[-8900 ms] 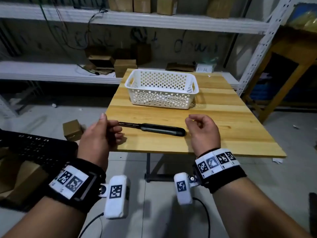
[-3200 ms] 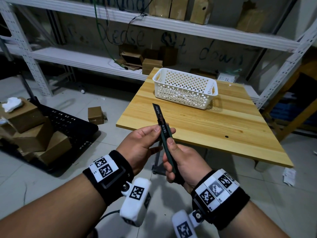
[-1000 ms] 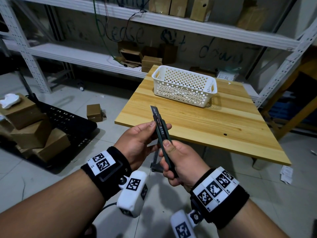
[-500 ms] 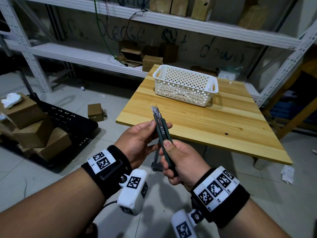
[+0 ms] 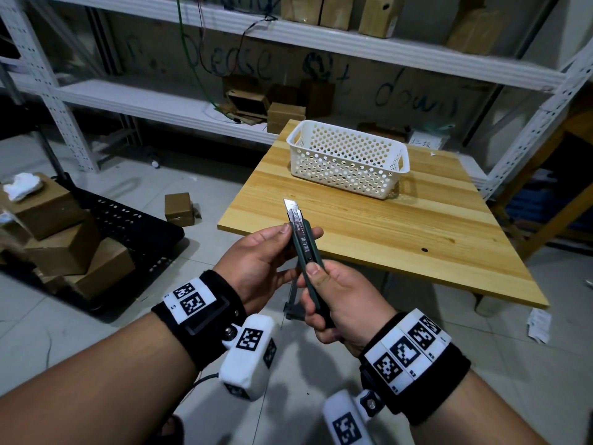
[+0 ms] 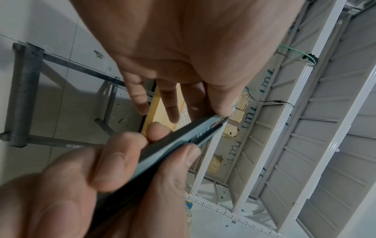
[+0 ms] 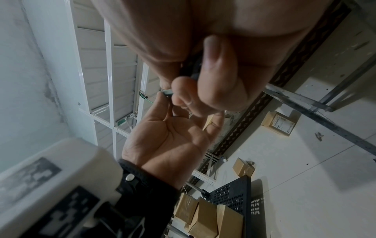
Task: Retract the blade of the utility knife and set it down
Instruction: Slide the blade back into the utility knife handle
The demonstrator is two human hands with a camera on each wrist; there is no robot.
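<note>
Retraction under way: right hand [image 5: 337, 300] grips the utility knife [image 5: 306, 252], left hand [image 5: 263, 261] pinches its front, blade [image 5: 289, 205] tip still out; next, slide fully in, then the surface [image 5: 417, 232]

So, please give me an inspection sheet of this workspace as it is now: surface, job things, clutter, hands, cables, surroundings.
Surface: wooden table, one small dark spot near its front edge.
Job things: knife held in the air before the table; a short blade tip shows, not fully retracted.
Clutter: white basket at the table's far side; its contents cannot be seen.
Hands: right hand grips the knife handle, thumb on top; left hand pinches it near the blade end.
Cables: green and dark cables hang by the shelves; wires run from the wrist cameras.
Surroundings: white shelves with boxes; more boxes and a black crate on the floor.
</note>
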